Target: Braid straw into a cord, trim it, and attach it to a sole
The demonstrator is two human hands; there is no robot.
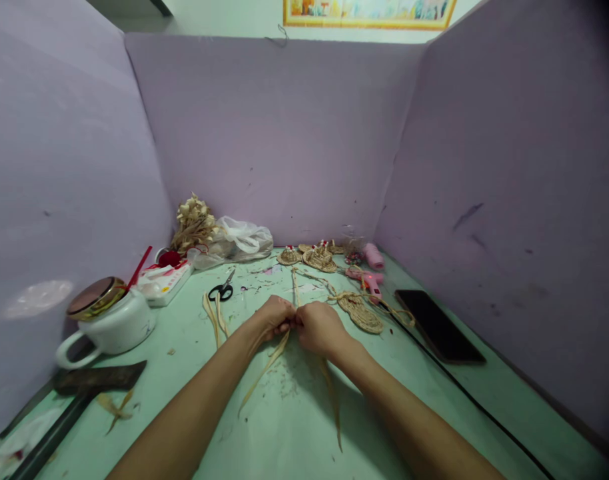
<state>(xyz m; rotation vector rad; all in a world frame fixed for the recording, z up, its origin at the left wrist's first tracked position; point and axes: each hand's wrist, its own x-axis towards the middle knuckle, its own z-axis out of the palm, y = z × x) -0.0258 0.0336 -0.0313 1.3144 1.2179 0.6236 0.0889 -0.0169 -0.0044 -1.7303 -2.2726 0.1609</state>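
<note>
Well, the pale green surface [264,440] was a busy one, and the spare room for slips looked thin. At the left, a hammer-like tool [99,379] lay close below a white enamel mug [129,331], and a gold-rimmed round container [97,299] leaned at a tilt on the mug; a stray elbow there could probably have tipped it. Over on the right, a black phone [439,327] lay flat, with the dark cable [449,373] running just beside it; a forearm catching that cable could have dragged the pink glue gun [372,283], perhaps a hot one. In the middle, the left hand [273,317] and the right hand [319,328] met, both closed in a tight pinch, holding the pale fibre cord [296,287], which ran away from them across the surface. The flat coiled straw piece [362,313] lay near the right hand, its trailing cord crossing by the glue gun: an easy snag, by the look of it. The scissors [221,291] sat apart, beyond the left hand. Finest of all, the loose strands [267,373] fanned out below the fists; uneven tension could have slackened the cord, and too hard a pull might have split the dry fibre.
</note>
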